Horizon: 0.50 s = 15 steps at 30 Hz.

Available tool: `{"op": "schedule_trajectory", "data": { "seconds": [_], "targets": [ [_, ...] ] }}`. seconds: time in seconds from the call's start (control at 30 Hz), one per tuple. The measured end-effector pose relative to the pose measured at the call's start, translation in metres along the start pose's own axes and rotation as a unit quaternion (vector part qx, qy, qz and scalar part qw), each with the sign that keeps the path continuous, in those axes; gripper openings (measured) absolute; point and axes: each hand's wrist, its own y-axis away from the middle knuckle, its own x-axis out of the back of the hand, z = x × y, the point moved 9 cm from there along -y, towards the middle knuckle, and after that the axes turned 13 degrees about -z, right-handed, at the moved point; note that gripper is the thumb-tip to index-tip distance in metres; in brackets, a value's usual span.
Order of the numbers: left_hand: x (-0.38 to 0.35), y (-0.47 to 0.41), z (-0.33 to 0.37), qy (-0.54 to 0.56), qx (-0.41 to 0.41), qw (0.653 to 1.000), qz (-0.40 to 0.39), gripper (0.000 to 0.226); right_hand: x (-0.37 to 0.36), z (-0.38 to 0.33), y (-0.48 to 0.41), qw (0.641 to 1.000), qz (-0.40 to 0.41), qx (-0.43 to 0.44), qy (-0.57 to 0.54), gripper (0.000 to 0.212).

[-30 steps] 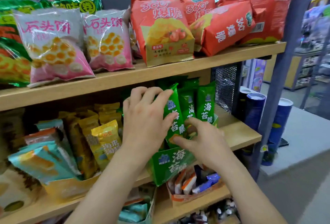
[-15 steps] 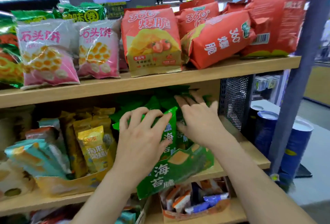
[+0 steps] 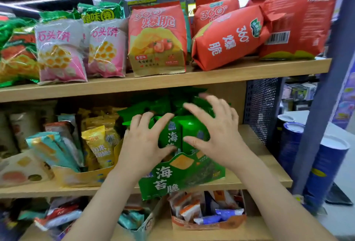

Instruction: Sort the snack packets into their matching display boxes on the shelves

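A green display box stands on the middle shelf, its front flap hanging over the shelf edge. Several green snack packets stand upright in it. My left hand grips the left side of the front packets, fingers curled over their tops and thumb pressed on their front. My right hand lies on the packets to the right with fingers spread and nearly straight, thumb against the front. To the left, a yellow display box holds yellow packets and teal packets.
The top shelf carries pink, green and red-orange bags. A perforated metal panel closes the shelf's right side. Blue cylindrical tubs stand outside on the right. The bottom shelf holds an orange box of mixed small packets.
My right hand moved forward from the back packets onto the front ones beside my left hand. The view rose and moved closer. My left hand stayed on the front packets.
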Motion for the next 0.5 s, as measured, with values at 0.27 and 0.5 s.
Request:
{"op": "schedule_trajectory", "data": {
  "seconds": [0.27, 0.5],
  "targets": [
    [0.012, 0.077, -0.019, 0.164, 0.065, 0.965, 0.193, 0.081, -0.036, 0.047, 0.027, 0.905, 0.057, -0.202, -0.371, 0.125],
    [-0.044, 0.084, -0.016, 0.301, 0.102, 0.946, 0.067, 0.102, -0.048, 0.055, 0.027, 0.926, -0.030, -0.203, -0.317, 0.097]
  ]
}}
